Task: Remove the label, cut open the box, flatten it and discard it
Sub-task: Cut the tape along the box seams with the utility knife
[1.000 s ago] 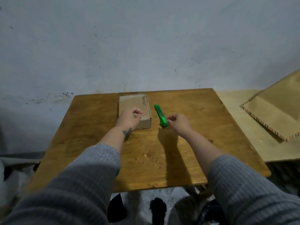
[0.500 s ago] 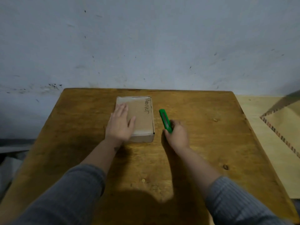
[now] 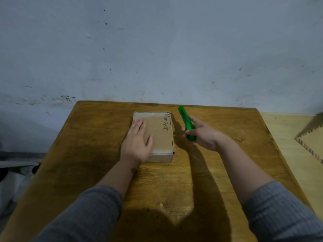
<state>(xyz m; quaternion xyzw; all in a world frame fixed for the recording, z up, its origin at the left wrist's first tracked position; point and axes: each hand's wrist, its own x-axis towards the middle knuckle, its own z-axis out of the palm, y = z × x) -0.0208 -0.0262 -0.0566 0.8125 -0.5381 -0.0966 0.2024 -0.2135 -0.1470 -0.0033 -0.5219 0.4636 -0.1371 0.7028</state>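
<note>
A small flat cardboard box [image 3: 160, 133] lies closed on the wooden table [image 3: 97, 137], a handwritten word running along its right edge. My left hand [image 3: 137, 142] rests flat on the box's left half, fingers spread. To the right of the box my right hand [image 3: 201, 135] holds a green utility knife [image 3: 186, 122] lifted off the table, its tip pointing away from me. No blade shows past the tip that I can make out.
A pale wall rises directly behind the table's far edge. At the right stands a lighter plywood surface [image 3: 283, 137] with a piece of woven matting [image 3: 312, 138]. Dark clutter lies on the floor at the left.
My right hand closed on the green knife and raised it off the table. My left hand opened from a loose fist and spread flat on the box.
</note>
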